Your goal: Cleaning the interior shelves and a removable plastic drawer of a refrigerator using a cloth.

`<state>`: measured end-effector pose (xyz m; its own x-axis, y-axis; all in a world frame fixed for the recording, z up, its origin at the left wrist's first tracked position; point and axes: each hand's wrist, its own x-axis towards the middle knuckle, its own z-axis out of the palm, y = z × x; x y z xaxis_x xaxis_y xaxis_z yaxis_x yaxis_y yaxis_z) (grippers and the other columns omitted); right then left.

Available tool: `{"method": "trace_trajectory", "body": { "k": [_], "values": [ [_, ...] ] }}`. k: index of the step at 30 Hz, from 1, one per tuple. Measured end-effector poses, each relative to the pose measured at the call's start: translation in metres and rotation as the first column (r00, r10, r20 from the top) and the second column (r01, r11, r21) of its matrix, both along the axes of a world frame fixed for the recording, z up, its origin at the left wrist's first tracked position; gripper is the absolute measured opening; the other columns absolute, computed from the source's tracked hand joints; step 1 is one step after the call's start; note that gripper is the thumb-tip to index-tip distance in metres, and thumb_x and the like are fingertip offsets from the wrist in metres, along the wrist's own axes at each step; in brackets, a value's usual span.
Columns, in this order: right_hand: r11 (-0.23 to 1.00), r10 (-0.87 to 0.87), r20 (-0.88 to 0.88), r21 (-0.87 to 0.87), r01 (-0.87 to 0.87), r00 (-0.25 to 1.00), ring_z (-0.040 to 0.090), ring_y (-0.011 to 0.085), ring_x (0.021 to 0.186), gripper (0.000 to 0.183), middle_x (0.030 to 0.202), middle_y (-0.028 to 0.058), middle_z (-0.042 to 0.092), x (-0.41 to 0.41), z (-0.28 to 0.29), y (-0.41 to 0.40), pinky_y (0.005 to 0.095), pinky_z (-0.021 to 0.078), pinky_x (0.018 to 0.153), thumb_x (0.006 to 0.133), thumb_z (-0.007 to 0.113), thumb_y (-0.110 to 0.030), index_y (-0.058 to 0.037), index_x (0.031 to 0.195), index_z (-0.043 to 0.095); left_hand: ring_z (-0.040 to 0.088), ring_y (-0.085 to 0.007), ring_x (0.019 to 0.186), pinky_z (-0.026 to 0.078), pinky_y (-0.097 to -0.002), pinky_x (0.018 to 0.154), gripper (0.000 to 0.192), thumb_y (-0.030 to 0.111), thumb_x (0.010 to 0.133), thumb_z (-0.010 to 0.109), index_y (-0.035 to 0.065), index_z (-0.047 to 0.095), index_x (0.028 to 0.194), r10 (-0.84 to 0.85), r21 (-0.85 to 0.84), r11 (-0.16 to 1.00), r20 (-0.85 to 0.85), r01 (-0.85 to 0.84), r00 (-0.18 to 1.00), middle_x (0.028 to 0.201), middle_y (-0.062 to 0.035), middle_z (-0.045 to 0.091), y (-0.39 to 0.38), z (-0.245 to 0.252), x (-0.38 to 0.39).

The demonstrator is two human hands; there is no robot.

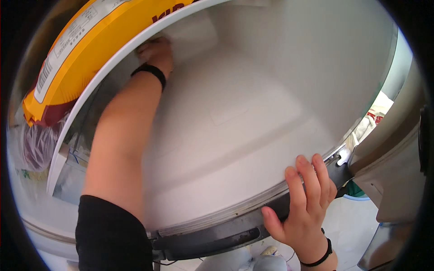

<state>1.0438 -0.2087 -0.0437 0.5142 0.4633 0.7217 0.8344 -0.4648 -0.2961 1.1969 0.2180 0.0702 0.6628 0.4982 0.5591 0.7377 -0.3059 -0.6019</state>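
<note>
Deep inside a white refrigerator compartment (217,145), my left hand (157,50) is near the back wall, below a white shelf rim (112,62). It is blurred with its fingers curled, and I cannot tell whether something is in it. A black band (151,74) circles that wrist, and a black sleeve (112,233) covers the upper arm. My right hand (305,203) rests, fingers spread, on the compartment's front sill, its thumb against the dark trim (210,240). Nothing is visible in that hand.
A yellow printed bag (98,50) lies on the shelf above my left arm, beside a clear plastic bag (37,145). At right are a metal hinge (344,155) and a white bag with red print (374,113). Tiled floor (351,220) shows below.
</note>
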Motion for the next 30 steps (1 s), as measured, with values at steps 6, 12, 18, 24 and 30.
{"method": "trace_trajectory", "body": {
  "k": [6,12,18,24,30],
  "values": [
    [1.0,-0.006,0.01,0.021,0.006,1.0,0.042,0.0334,0.114,0.051,0.121,0.0134,0.049,-0.002,-0.001,0.004,0.041,0.024,0.088,0.073,0.056,-0.037,-0.005,0.113,0.053,0.045,-0.0398,0.113,0.037,-0.0525,0.092,0.047,0.015,0.079,0.055,0.0019,0.045,0.123,-0.163,0.039,0.986,0.048,0.161,0.985,0.129,-0.0192,0.04,0.009,-0.006,-0.016],
    [0.999,-0.015,-0.009,0.034,0.015,1.0,0.043,0.033,0.113,0.049,0.12,0.0126,0.049,-0.001,-0.002,0.004,0.041,0.0245,0.087,0.071,0.055,-0.034,-0.0058,0.11,0.054,0.048,-0.0376,0.108,0.042,-0.0422,0.089,0.033,0.0,0.078,0.048,0.0028,0.05,0.111,-0.796,0.106,0.605,0.08,0.789,0.599,0.116,-0.0217,0.048,-0.017,0.011,0.04],
    [0.999,-0.025,-0.007,0.026,0.025,1.0,0.044,0.0326,0.113,0.048,0.118,0.0121,0.05,-0.001,-0.003,0.003,0.0406,0.0253,0.087,0.069,0.055,-0.034,-0.0068,0.109,0.055,0.05,-0.0331,0.107,0.043,-0.0379,0.09,0.03,-0.003,0.076,0.05,0.0036,0.052,0.105,-0.768,-0.062,0.626,-0.217,0.777,0.602,0.11,-0.0185,0.053,-0.041,0.001,0.034],
    [0.999,-0.012,0.01,0.044,0.011,1.0,0.044,0.0325,0.112,0.048,0.118,0.0118,0.051,-0.001,0.0,0.006,0.0403,0.0258,0.086,0.069,0.055,-0.033,-0.0065,0.109,0.054,0.047,-0.0304,0.111,0.039,-0.0352,0.093,0.028,0.012,0.081,0.048,0.0101,0.053,0.109,-0.767,-0.432,0.639,-0.413,0.636,0.491,0.114,-0.0146,0.052,-0.016,0.002,0.031],
    [0.999,-0.028,0.016,0.039,0.027,0.999,0.045,0.0326,0.111,0.049,0.119,0.0121,0.051,0.001,-0.001,0.009,0.0398,0.026,0.086,0.069,0.055,-0.033,-0.0059,0.11,0.054,0.055,-0.0317,0.099,0.047,-0.0365,0.083,0.035,0.013,0.081,0.055,0.0011,0.046,0.113,-0.666,-0.234,0.42,0.576,0.877,0.473,0.109,-0.0163,0.056,-0.046,0.001,0.05]
  ]
}}
